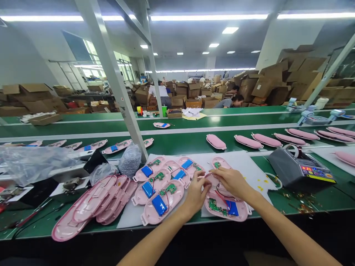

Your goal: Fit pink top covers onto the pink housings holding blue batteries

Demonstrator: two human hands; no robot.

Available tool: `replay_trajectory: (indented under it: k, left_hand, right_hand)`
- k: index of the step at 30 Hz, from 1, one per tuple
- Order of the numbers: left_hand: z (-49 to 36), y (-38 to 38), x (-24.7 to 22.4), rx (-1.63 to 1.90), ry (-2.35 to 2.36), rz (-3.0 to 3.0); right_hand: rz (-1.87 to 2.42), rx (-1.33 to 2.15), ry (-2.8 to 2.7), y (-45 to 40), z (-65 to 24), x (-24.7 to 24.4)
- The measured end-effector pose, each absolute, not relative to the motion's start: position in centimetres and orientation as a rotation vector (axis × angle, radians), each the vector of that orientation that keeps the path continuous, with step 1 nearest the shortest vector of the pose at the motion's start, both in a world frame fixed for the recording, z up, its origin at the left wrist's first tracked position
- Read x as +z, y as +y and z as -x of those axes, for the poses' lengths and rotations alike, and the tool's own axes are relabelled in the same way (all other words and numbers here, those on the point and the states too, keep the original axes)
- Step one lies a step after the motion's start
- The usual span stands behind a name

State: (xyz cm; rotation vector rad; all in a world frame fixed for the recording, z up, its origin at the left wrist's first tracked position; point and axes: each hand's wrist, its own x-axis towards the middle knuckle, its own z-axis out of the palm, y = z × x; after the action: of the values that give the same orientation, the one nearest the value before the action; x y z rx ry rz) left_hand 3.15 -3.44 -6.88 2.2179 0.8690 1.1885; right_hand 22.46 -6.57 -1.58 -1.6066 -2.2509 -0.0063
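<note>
Left hand (197, 192) and right hand (230, 181) are apparently handling wires (222, 197) over a pink shell (242, 215) near the worktop (262, 162) front edge, fingers standing part-closed, grip indeterminable; next move probably requiring steadiness.

From where I stand, I see two bare forearms: the left (163, 234) runs off the bottom edge near the centre, the right (288, 231) off the lower right. Both are slim and smooth, narrowing to slender wrists. The left hand (196, 192) and right hand (233, 181) are bare too, with slim fingers (219, 172); their nails are too small to make out.
</note>
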Motion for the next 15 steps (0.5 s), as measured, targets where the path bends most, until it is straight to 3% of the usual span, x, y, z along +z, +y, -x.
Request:
replay_trajectory:
  k: [7,15]
  left_hand:
    - [-4.2,-2.7,-7.7,1.064,0.78,-1.992]
    - [-5.0,-1.6,-7.7,1.061,0.853,-1.646]
  right_hand:
    - [1.642,-0.063,-2.311,-5.6,-23.4,-0.8]
    - [1.585,0.126,-2.217,-4.7,-23.6,-1.3]
